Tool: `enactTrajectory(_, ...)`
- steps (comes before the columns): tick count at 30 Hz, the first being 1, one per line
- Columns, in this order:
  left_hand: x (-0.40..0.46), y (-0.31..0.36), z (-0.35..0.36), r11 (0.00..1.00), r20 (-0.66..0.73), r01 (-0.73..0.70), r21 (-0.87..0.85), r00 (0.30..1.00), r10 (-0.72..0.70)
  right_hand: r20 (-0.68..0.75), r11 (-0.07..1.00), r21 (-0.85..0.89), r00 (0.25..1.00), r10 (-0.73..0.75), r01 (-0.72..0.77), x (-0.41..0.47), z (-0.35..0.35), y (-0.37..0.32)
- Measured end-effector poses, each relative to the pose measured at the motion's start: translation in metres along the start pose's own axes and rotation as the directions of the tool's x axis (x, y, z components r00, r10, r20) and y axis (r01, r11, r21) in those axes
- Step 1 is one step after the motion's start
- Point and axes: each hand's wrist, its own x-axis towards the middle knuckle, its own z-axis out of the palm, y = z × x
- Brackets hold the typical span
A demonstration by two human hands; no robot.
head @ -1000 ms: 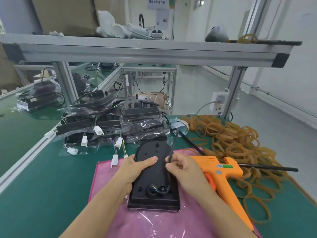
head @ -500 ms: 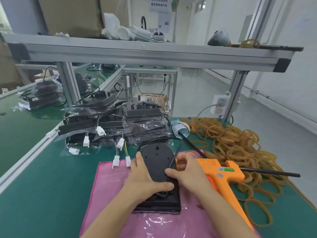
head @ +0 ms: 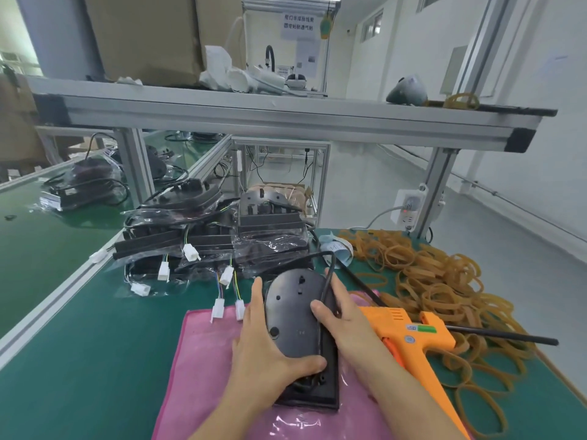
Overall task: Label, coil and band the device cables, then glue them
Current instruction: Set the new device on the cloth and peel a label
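Observation:
A black plastic device base (head: 293, 315) lies underside up on a pink cloth (head: 203, 354). My left hand (head: 266, 350) grips its left edge, thumb pressed across the lower part near the cable exit. My right hand (head: 341, 315) holds the right edge and pins the black cable (head: 328, 274) against it. The cable loops up past the top of the base toward the bagged units. An orange glue gun (head: 409, 338) lies on the mat just right of my right wrist.
Bagged black units with white connectors (head: 206, 246) are piled at the back left. A heap of tan rubber bands (head: 444, 287) covers the right side. A roll of labels (head: 336, 249) sits behind the base. An aluminium shelf frame (head: 286, 122) crosses overhead.
My right hand has brought the cable down from held upright to lying along the base's right edge. My left thumb slid down to the lower part of the base.

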Motion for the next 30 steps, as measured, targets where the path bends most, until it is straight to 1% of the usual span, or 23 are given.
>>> enactTrajectory(2,-0.004,0.000,0.000,0.999,-0.012,-0.047,0.002,0.999,0.047,-0.009,0.984,0.141,0.994,0.107,-0.105,0.001,-0.006,-0.001)
enactTrajectory(4,-0.008,0.003,-0.001,0.996,0.006,-0.082,0.043,0.997,0.082,0.023,0.963,0.207,0.985,0.171,-0.172,0.003,-0.013,-0.002)
enactTrajectory(6,-0.008,0.008,-0.003,0.994,0.036,-0.083,0.073,0.996,0.080,0.061,0.952,0.242,0.983,0.175,-0.185,0.005,-0.015,-0.004)
enactTrajectory(7,-0.005,0.012,-0.006,0.994,0.027,-0.075,0.074,0.997,0.073,0.066,0.945,0.272,0.983,0.173,-0.185,0.005,-0.015,-0.003)
enactTrajectory(9,0.010,0.021,-0.013,0.989,-0.087,-0.099,0.107,0.990,0.108,0.076,0.937,0.305,0.985,0.155,-0.171,0.004,-0.015,0.000)
enactTrajectory(10,0.021,0.027,-0.016,0.972,-0.159,-0.132,0.193,0.974,0.164,0.080,0.940,0.301,0.986,0.144,-0.161,0.003,-0.015,0.001)
enactTrajectory(11,0.033,0.036,-0.018,0.931,-0.207,-0.175,0.320,0.946,0.249,0.083,0.941,0.300,0.987,0.138,-0.157,0.004,-0.015,0.002)
enactTrajectory(12,0.044,0.046,-0.020,0.871,-0.212,-0.221,0.439,0.916,0.340,0.083,0.940,0.303,0.987,0.138,-0.157,0.004,-0.015,0.003)
enactTrajectory(14,0.065,0.065,-0.019,0.734,-0.134,-0.308,0.605,0.870,0.475,0.080,0.945,0.286,0.987,0.142,-0.159,0.006,-0.015,0.003)
enactTrajectory(16,0.079,0.079,-0.017,0.549,-0.008,-0.383,0.743,0.815,0.580,0.080,0.957,0.242,0.986,0.146,-0.162,0.006,-0.014,-0.001)
enactTrajectory(17,0.084,0.084,-0.016,0.446,0.065,-0.410,0.795,0.790,0.610,0.073,0.964,0.214,0.986,0.147,-0.159,0.007,-0.013,-0.001)
enactTrajectory(19,0.093,0.092,-0.013,0.241,0.265,-0.497,0.834,0.743,0.614,0.058,0.971,0.172,0.986,0.160,-0.167,0.009,-0.013,0.000)
enactTrajectory(20,0.096,0.096,-0.012,0.155,0.384,-0.565,0.810,0.712,0.588,0.063,0.971,0.168,0.985,0.163,-0.171,0.009,-0.013,-0.001)
enactTrajectory(21,0.100,0.098,-0.011,0.092,0.497,-0.636,0.766,0.677,0.543,0.074,0.967,0.183,0.983,0.168,-0.179,0.009,-0.013,-0.002)
enactTrajectory(22,0.104,0.101,-0.012,0.060,0.589,-0.697,0.715,0.646,0.486,0.087,0.959,0.210,0.981,0.174,-0.189,0.009,-0.013,-0.002)
enactTrajectory(23,0.108,0.104,-0.013,0.055,0.658,-0.743,0.667,0.623,0.423,0.100,0.953,0.234,0.980,0.173,-0.192,0.008,-0.015,-0.001)
enactTrajectory(26,0.116,0.119,-0.012,0.151,0.757,-0.806,0.572,0.590,0.282,0.151,0.955,0.260,0.983,0.109,-0.146,0.006,-0.016,-0.005)
enactTrajectory(27,0.117,0.124,-0.010,0.159,0.773,-0.814,0.559,0.581,0.256,0.164,0.956,0.260,0.982,0.093,-0.134,0.005,-0.016,-0.006)
enactTrajectory(28,0.119,0.127,-0.009,0.136,0.776,-0.816,0.561,0.576,0.255,0.166,0.956,0.263,0.982,0.090,-0.132,0.005,-0.015,-0.007)
enactTrajectory(30,0.123,0.128,-0.012,0.066,0.738,-0.793,0.605,0.590,0.328,0.132,0.949,0.285,0.986,0.102,-0.136,0.005,-0.016,-0.007)
